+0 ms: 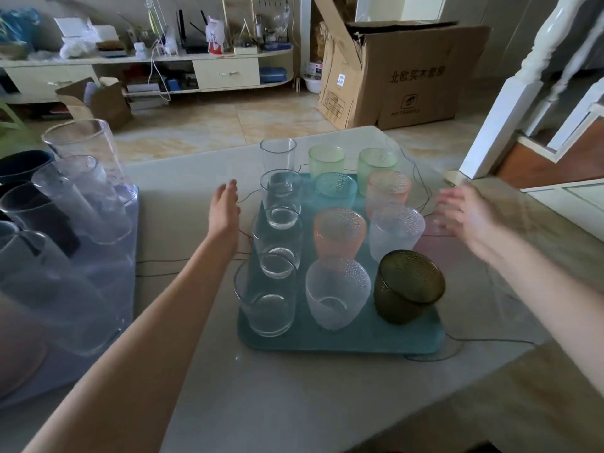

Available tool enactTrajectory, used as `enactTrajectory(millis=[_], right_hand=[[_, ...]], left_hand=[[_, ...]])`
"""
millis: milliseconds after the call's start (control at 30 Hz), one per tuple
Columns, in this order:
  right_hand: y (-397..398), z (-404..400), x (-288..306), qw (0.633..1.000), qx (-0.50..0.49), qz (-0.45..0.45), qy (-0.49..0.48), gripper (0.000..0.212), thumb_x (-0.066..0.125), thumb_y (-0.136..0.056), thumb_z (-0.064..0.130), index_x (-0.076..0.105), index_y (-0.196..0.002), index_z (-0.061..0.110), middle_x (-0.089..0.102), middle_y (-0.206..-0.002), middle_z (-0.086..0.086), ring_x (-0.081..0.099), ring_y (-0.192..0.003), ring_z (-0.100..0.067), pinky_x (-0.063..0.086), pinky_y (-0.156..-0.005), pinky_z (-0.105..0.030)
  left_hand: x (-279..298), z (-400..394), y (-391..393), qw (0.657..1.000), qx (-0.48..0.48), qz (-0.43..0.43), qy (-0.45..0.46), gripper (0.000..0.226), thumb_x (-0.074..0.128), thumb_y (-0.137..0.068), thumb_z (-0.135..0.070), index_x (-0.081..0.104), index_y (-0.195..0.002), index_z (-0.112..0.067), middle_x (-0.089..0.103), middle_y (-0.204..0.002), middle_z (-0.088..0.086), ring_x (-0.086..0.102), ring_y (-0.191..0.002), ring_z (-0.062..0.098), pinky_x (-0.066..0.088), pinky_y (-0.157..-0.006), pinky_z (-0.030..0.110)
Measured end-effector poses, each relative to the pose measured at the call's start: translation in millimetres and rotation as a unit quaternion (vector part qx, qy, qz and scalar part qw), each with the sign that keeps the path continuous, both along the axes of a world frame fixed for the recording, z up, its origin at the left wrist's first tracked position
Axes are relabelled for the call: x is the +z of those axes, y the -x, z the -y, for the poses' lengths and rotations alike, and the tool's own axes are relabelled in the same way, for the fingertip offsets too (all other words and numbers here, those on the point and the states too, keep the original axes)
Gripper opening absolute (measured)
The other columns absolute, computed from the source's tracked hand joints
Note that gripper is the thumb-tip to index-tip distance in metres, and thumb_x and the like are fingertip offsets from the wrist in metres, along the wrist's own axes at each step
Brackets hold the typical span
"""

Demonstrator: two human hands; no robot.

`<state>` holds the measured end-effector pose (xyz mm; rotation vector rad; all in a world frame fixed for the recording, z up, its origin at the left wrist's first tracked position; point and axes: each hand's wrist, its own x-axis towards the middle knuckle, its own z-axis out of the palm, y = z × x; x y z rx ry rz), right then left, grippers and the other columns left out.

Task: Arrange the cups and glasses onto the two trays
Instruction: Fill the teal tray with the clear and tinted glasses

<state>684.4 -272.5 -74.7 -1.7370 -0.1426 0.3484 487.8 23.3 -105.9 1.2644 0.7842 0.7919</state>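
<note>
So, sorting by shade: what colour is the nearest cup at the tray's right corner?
Dark olive green cup, with a bumpy texture; the head view shows it.

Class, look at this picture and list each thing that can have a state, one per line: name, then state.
Teal rectangular plastic tray: on the table, loaded with cups.
Clear smooth glass tumblers: upright, in the tray's left column.
Dark olive dimpled glass cup: upright, tray's near right corner.
Pale violet tray: at left, holds tall cups.
Large brown cardboard box: flaps open, on the floor.
Left hand: open, holds nothing.
Right hand: open, blurred.
</note>
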Motion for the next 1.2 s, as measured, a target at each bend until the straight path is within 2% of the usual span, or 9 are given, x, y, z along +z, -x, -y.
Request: enactTrajectory(millis=[100,200,333,400,533,733,867,1033,1200], right_hand=[[-24.7,-35.7,-7.6,0.998,0.013,-0.016,-0.056,0.055,0.02,-0.101,0.045,0.041,-0.142,0.014,0.037,-0.151,0.0,0.037,-0.137,-0.019,0.031,-0.103,-0.031],[-38.2,-70.1,-16.1,0.995,0.051,0.0,-0.08,0.059,0.016,-0.1,0.05,0.03,-0.148,0.019,0.025,-0.157,0.001,0.023,-0.144,-0.019,0.019,-0.118,-0.045],[-61.8,-98.1,-21.4,0.984,0.068,-0.04,-0.162,0.07,0.027,-0.091,0.062,0.039,-0.143,0.017,0.031,-0.154,-0.006,0.033,-0.14,-0.023,0.032,-0.111,-0.049],[-69.0,-104.3,-23.8,0.978,0.075,-0.059,-0.185,0.059,0.022,-0.094,0.06,0.053,-0.127,0.021,0.039,-0.149,-0.008,0.046,-0.131,-0.026,0.045,-0.101,-0.046],[-77.5,-105.1,-29.3,0.969,0.107,-0.074,-0.211,0.057,0.02,-0.097,0.056,0.056,-0.121,0.02,0.074,-0.098,-0.003,0.073,-0.084,-0.021,0.058,-0.062,-0.033],[-74.0,-108.2,-27.5,0.964,0.131,-0.062,-0.222,0.057,0.02,-0.096,0.056,0.062,-0.112,0.02,0.065,-0.111,-0.01,0.07,-0.087,-0.024,0.058,-0.065,-0.035],[-68.8,-114.3,-28.6,0.963,0.133,-0.047,-0.231,0.059,0.024,-0.095,0.056,0.068,-0.105,0.019,0.068,-0.11,-0.013,0.063,-0.107,-0.031,0.049,-0.09,-0.045],[-63.1,-118.8,-30.2,0.949,0.151,-0.09,-0.262,0.059,0.021,-0.096,0.055,0.062,-0.11,0.015,0.068,-0.097,-0.006,0.071,-0.077,-0.018,0.058,-0.061,-0.031],[-62.1,-117.1,-27.9,0.953,0.151,-0.078,-0.252,0.059,0.022,-0.096,0.057,0.061,-0.11,0.016,0.066,-0.105,-0.008,0.068,-0.088,-0.022,0.058,-0.068,-0.034]], left_hand=[[5.9,-14.8,-28.3,0.998,-0.007,0.036,0.059,0.05,0.024,-0.101,-0.037,0.032,-0.144,-0.012,0.029,-0.153,0.001,0.027,-0.141,0.015,0.019,-0.117,0.031],[5.7,-32.2,-49.2,0.996,-0.029,0.054,0.068,0.055,0.013,-0.101,-0.041,0.024,-0.147,-0.011,0.018,-0.157,0.002,0.015,-0.146,0.017,0.01,-0.12,0.034],[-0.1,-45.4,-71.4,0.997,-0.067,0.04,0.027,0.056,0.011,-0.101,-0.04,0.024,-0.147,-0.011,0.02,-0.157,0.004,0.017,-0.145,0.019,0.01,-0.121,0.037],[-5.2,-45.2,-79.6,0.996,-0.082,0.034,0.016,0.052,0.022,-0.101,-0.038,0.033,-0.144,-0.011,0.03,-0.154,0.004,0.027,-0.142,0.02,0.017,-0.119,0.041],[-10.2,-36.9,-85.6,0.992,-0.107,0.063,0.025,0.045,0.028,-0.101,-0.028,0.046,-0.133,-0.002,0.046,-0.143,0.011,0.041,-0.133,0.025,0.031,-0.114,0.041],[-3.1,-31.3,-86.1,0.994,-0.092,0.065,-0.005,0.043,0.025,-0.102,-0.028,0.062,-0.096,-0.008,0.063,-0.098,0.0,0.059,-0.099,0.015,0.046,-0.091,0.022],[1.0,-27.7,-88.6,0.995,-0.075,0.056,-0.015,0.04,0.03,-0.101,-0.025,0.061,-0.079,-0.013,0.061,-0.087,0.001,0.056,-0.091,0.018,0.043,-0.097,0.03],[2.9,-24.3,-86.7,0.995,-0.084,0.044,-0.024,0.035,0.035,-0.1,-0.022,0.061,-0.078,-0.013,0.062,-0.085,0.002,0.058,-0.082,0.014,0.048,-0.091,0.03],[-0.5,-28.9,-90.0,0.993,-0.117,0.012,-0.021,0.046,0.027,-0.102,-0.029,0.062,-0.104,0.0,0.065,-0.098,0.01,0.061,-0.095,0.021,0.049,-0.097,0.035]])
